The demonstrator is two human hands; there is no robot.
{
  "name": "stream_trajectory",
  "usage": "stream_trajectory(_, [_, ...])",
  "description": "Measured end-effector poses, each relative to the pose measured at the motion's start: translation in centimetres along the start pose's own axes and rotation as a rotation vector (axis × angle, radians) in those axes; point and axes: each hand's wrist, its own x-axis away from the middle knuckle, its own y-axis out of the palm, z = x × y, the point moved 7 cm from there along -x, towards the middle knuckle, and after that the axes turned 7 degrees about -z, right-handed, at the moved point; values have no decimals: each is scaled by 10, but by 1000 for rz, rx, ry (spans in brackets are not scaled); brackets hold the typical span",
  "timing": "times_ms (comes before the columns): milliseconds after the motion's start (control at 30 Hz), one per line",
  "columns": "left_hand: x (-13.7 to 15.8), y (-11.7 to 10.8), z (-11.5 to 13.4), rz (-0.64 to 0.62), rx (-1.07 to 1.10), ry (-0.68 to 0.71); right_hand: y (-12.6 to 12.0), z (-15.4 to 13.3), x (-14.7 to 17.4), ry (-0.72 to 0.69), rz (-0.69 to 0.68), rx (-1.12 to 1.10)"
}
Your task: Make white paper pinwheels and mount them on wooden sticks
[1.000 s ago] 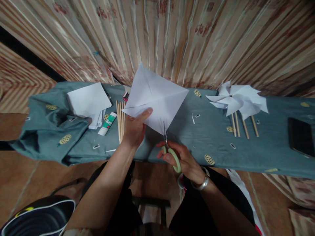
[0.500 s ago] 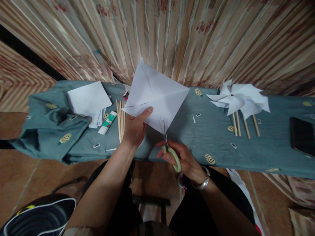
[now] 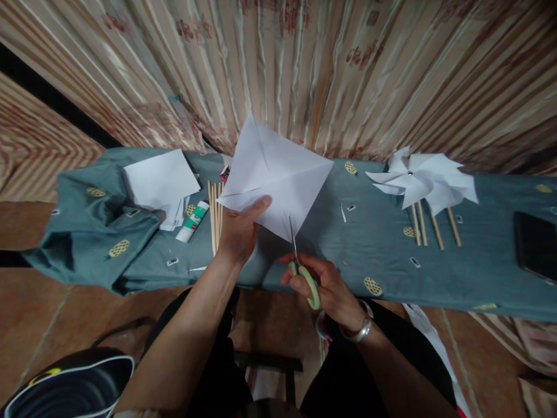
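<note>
My left hand [image 3: 241, 231] grips a square white sheet of paper [image 3: 282, 172] by its lower left edge, thumb on top and the other fingers underneath. Creases run across the sheet, and slits show near its left and top corners. My right hand [image 3: 324, 283] holds scissors [image 3: 307, 285] with light green handles, fingers through the loops. Their blades lie at the paper's near corner, along the crease there. Just left of my left hand, several thin wooden sticks [image 3: 214, 215] lie partly hidden behind it, beside a green and white glue stick [image 3: 192, 222].
On the green patterned cloth [image 3: 278, 273], white paper sheets [image 3: 162, 179] lie at the left. Paper pinwheels [image 3: 429, 177] on wooden sticks lie at the right, with a black phone [image 3: 536, 245] beyond. A pleated curtain [image 3: 287, 69] hangs behind. Thin paper scraps [image 3: 343, 213] lie about.
The whole scene sits slightly lower in view, as the head has tilted a little. Paper, scissors and both hands keep nearly the same positions relative to each other.
</note>
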Motion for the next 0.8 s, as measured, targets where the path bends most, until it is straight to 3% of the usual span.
stream_trajectory(567, [0, -8, 4, 20, -5, 41, 1, 2, -1, 25, 42, 55])
stream_trajectory(800, [3, -2, 10, -64, -65, 86, 0, -1, 1, 28, 54, 111])
